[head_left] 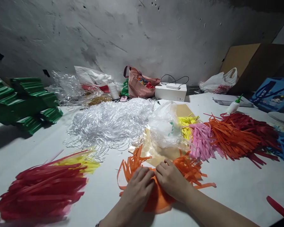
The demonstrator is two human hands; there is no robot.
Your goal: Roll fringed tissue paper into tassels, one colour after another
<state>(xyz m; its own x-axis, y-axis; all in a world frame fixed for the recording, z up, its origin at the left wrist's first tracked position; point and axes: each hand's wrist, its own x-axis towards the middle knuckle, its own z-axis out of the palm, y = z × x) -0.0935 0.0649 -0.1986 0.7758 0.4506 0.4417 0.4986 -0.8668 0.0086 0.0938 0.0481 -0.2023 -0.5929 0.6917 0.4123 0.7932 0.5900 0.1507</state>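
Observation:
Orange fringed paper [156, 201] lies on the white table at the front centre, its cut strips fanning out to the left and right. My left hand [140, 181] rests on its upper edge with the fingers curled down onto it. Close beside it, my right hand [169, 176] also has its fingers bent and pressed on the same paper. The fingertips of both hands nearly meet, and the backs of the hands hide exactly how they grip. Just beyond them lie a brown sheet with pale round spots [150, 149] and a clear plastic bag [164, 126].
Red strips [44, 189] lie at left front, with yellow ones behind. White cord [113, 123] is heaped behind centre. Pink [202, 142], orange [234, 137] and dark red bundles [257, 129] lie right, near a glue bottle [234, 106]. Green folded stacks [26, 101] stand left.

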